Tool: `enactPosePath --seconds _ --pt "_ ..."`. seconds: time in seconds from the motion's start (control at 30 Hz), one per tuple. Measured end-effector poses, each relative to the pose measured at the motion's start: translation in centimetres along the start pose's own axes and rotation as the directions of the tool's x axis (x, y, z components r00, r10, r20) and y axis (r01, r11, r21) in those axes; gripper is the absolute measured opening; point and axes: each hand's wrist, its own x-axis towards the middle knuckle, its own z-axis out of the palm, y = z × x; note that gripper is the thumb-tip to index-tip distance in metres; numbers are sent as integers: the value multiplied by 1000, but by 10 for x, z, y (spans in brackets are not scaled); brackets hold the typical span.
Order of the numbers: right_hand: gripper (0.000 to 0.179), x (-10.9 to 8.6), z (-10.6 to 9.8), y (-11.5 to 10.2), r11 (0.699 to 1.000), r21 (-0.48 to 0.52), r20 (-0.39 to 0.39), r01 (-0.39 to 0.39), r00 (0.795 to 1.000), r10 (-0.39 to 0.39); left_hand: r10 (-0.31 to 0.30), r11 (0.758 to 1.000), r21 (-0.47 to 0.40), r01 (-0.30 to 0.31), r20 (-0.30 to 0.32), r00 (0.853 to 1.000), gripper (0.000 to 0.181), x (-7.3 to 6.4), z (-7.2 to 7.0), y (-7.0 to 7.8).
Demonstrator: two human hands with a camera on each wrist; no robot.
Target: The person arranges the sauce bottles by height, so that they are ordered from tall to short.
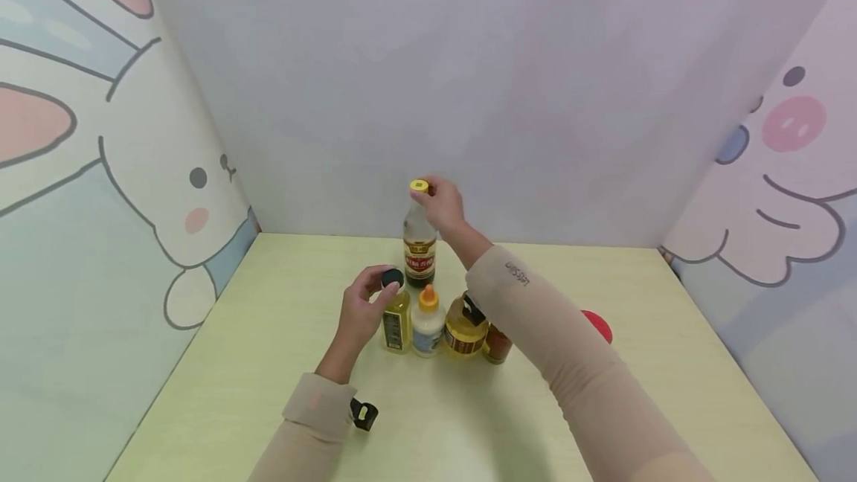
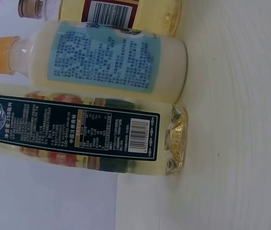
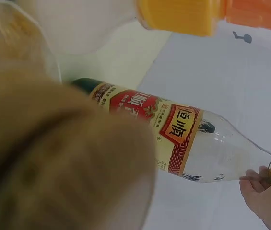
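In the head view my right hand [image 1: 442, 205] grips the yellow cap at the neck of a tall clear vinegar bottle [image 1: 419, 255], which stands upright with a red and yellow label. The right wrist view shows curled fingers [image 3: 257, 182] at the neck of that vinegar bottle [image 3: 169, 129]. My left hand [image 1: 361, 307] pinches the black cap of a square bottle of yellow oil [image 1: 396, 326]. Its dark barcode label faces the left wrist camera, and the base of the oil bottle [image 2: 176, 139] is at the table.
Beside the oil bottle are a white squeeze bottle [image 1: 427, 332] with an orange tip, a wide bottle of yellow liquid [image 1: 464, 337] and a small reddish-brown jar [image 1: 497, 348]. A red lid [image 1: 598, 324] peeks from behind the right sleeve. A pale wall [image 1: 469, 95] rises behind the table [image 1: 221, 363].
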Motion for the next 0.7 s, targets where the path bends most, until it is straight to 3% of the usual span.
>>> enactPosePath --seconds 0.7 --pt "33 6 15 4 998 60 0 -34 999 34 -41 999 -5 41 -3 999 25 1 2 3"
